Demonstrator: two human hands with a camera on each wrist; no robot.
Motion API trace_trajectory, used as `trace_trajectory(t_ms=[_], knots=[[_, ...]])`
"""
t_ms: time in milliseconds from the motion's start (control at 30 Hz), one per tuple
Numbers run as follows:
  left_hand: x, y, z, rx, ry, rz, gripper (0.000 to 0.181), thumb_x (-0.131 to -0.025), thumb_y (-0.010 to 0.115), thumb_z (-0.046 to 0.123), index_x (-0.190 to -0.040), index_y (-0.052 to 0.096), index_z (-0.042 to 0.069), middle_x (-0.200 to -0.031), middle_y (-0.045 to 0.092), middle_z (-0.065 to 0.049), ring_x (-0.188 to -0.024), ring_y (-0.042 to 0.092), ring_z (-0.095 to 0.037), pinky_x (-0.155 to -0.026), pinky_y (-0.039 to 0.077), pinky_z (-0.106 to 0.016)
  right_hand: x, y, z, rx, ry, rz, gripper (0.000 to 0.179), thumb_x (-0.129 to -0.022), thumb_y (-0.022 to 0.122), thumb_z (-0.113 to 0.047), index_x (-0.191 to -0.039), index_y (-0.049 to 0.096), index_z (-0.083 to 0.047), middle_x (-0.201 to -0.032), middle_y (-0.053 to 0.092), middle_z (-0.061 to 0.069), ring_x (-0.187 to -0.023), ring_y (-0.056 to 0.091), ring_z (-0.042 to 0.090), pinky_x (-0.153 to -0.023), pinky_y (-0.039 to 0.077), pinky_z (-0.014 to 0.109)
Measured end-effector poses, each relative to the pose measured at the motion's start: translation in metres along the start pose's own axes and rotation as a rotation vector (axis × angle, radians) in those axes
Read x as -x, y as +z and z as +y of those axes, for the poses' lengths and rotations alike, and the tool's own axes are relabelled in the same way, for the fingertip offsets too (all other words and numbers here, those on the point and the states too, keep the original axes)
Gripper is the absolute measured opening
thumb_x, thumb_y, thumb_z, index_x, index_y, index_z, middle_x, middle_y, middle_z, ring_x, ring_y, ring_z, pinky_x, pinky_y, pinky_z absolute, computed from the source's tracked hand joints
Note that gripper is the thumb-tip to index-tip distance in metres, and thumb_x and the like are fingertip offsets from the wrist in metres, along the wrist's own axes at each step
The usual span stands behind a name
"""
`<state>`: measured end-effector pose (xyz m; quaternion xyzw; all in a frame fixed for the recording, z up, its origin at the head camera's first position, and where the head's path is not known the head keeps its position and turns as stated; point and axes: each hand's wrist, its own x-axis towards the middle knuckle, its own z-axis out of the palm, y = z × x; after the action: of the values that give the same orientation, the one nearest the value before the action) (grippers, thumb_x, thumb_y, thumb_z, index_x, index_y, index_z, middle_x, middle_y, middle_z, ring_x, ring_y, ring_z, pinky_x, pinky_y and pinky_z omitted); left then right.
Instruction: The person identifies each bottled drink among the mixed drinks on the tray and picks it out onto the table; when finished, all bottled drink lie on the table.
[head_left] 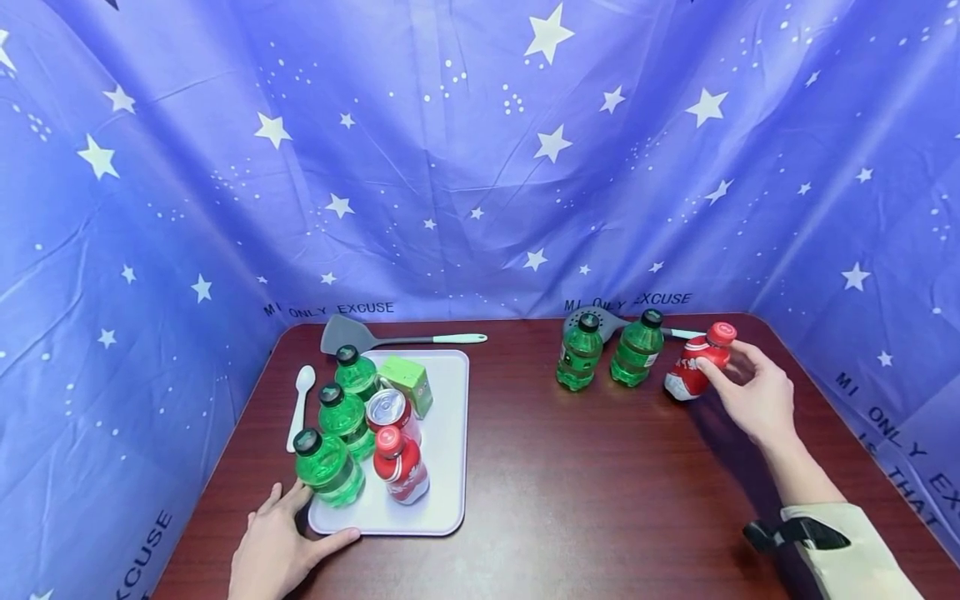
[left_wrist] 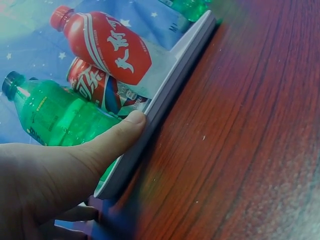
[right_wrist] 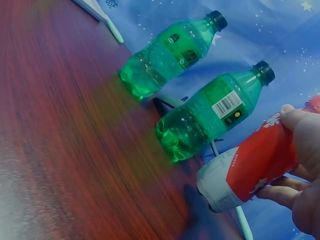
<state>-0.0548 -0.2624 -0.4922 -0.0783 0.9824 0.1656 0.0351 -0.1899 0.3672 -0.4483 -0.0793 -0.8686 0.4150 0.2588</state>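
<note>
My right hand [head_left: 753, 396] grips a red cola bottle [right_wrist: 255, 167] with a red cap, thumb on one side and fingers on the other. Its base is close over the table, right of two upright green soda bottles [head_left: 579, 354]. At the near left corner of a white tray [head_left: 446, 500], my left hand [head_left: 273, 542] lies spread, its thumb straight along the rim in the left wrist view. On the tray are several green soda bottles [head_left: 330, 475], a second red cola bottle [left_wrist: 112, 47], a red cola can [left_wrist: 95, 85] and a green drink carton [head_left: 405, 375].
Behind the tray lies a grey spatula [head_left: 352, 335]; a white spoon [head_left: 300, 404] is at its left. A grey slotted skimmer [head_left: 611, 323] lies behind the two green bottles on the right. Blue star-printed cloth [head_left: 480, 167] surrounds the dark wooden table [head_left: 555, 483].
</note>
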Motion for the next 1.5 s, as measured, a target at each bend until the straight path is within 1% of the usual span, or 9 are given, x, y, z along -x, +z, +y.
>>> trace_trajectory(t_ms=[200,300,400,467,533,700,1000,1300,1500], knots=[[0.001,-0.001,0.0,0.01,-0.005,-0.003,0.124,-0.062,0.08,0.089,-0.15,0.06,0.004,-0.156,0.055,-0.026,-0.147,0.037,-0.065,-0.109,0.029,-0.087,-0.01,0.007,0.002,0.005,0.052,0.033,0.054,-0.091,0.086,-0.029,-0.137,0.069,-0.006,-0.094,0.056,-0.04,-0.081,0.053,-0.032,-0.078,0.045,-0.004],[0.001,-0.001,0.0,0.014,-0.006,-0.002,0.123,-0.062,0.08,0.089,-0.15,0.06,0.005,-0.156,0.056,-0.025,-0.147,0.038,-0.065,-0.109,0.029,-0.087,-0.014,0.009,0.004,0.016,0.057,0.033,0.054,-0.09,0.086,-0.03,-0.137,0.069,-0.007,-0.098,0.064,-0.033,-0.081,0.053,-0.032,-0.078,0.044,-0.004],[0.001,0.0,0.0,0.015,-0.008,-0.005,0.122,-0.063,0.081,0.088,-0.15,0.06,0.005,-0.156,0.055,-0.025,-0.147,0.037,-0.064,-0.109,0.029,-0.087,-0.017,0.012,0.006,0.035,0.055,0.03,0.055,-0.091,0.086,-0.031,-0.138,0.069,-0.008,-0.107,0.078,-0.007,-0.08,0.052,-0.033,-0.077,0.043,-0.005],[0.001,-0.001,0.001,0.014,-0.008,-0.007,0.121,-0.063,0.081,0.087,-0.15,0.06,0.006,-0.157,0.055,-0.024,-0.148,0.037,-0.064,-0.11,0.029,-0.087,-0.018,0.013,0.007,0.045,0.052,0.026,0.055,-0.091,0.086,-0.031,-0.138,0.069,-0.008,-0.115,0.079,0.012,-0.08,0.051,-0.033,-0.076,0.043,-0.005],[0.001,-0.001,0.001,0.013,-0.008,-0.006,0.121,-0.063,0.081,0.087,-0.15,0.06,0.006,-0.156,0.055,-0.025,-0.148,0.037,-0.064,-0.11,0.029,-0.087,-0.019,0.014,0.008,0.05,0.051,0.026,0.055,-0.091,0.085,-0.031,-0.138,0.069,-0.007,-0.12,0.077,0.022,-0.08,0.05,-0.033,-0.076,0.043,-0.005],[0.001,0.0,0.001,0.009,-0.011,0.003,0.124,-0.061,0.081,0.089,-0.149,0.06,0.004,-0.155,0.055,-0.027,-0.147,0.038,-0.064,-0.109,0.031,-0.086,-0.021,0.014,0.01,0.047,0.055,0.029,0.055,-0.091,0.085,-0.032,-0.138,0.069,-0.007,-0.121,0.076,0.024,-0.08,0.051,-0.033,-0.076,0.044,-0.004],[0.002,-0.002,0.001,0.009,-0.012,0.008,0.125,-0.06,0.081,0.089,-0.151,0.059,0.007,-0.155,0.056,-0.025,-0.146,0.039,-0.064,-0.105,0.036,-0.087,-0.024,0.019,0.016,0.039,0.055,0.015,0.057,-0.093,0.084,-0.031,-0.14,0.066,-0.005,-0.126,0.073,0.031,-0.08,0.048,-0.034,-0.075,0.044,-0.004],[0.002,0.0,-0.001,0.01,0.004,0.031,0.123,-0.059,0.082,0.089,-0.15,0.061,0.008,-0.153,0.058,-0.026,-0.145,0.041,-0.065,-0.098,0.042,-0.087,-0.025,0.022,0.012,0.042,0.068,0.013,0.057,-0.093,0.084,-0.031,-0.141,0.066,-0.006,-0.126,0.074,0.029,-0.079,0.047,-0.034,-0.075,0.042,-0.003],[0.002,0.0,-0.001,0.015,0.009,0.03,0.122,-0.06,0.081,0.089,-0.149,0.062,0.007,-0.153,0.058,-0.025,-0.145,0.041,-0.065,-0.105,0.034,-0.087,-0.026,0.023,0.012,0.05,0.077,-0.001,0.06,-0.093,0.083,-0.033,-0.142,0.065,-0.005,-0.128,0.073,0.03,-0.078,0.046,-0.034,-0.074,0.041,-0.003]])
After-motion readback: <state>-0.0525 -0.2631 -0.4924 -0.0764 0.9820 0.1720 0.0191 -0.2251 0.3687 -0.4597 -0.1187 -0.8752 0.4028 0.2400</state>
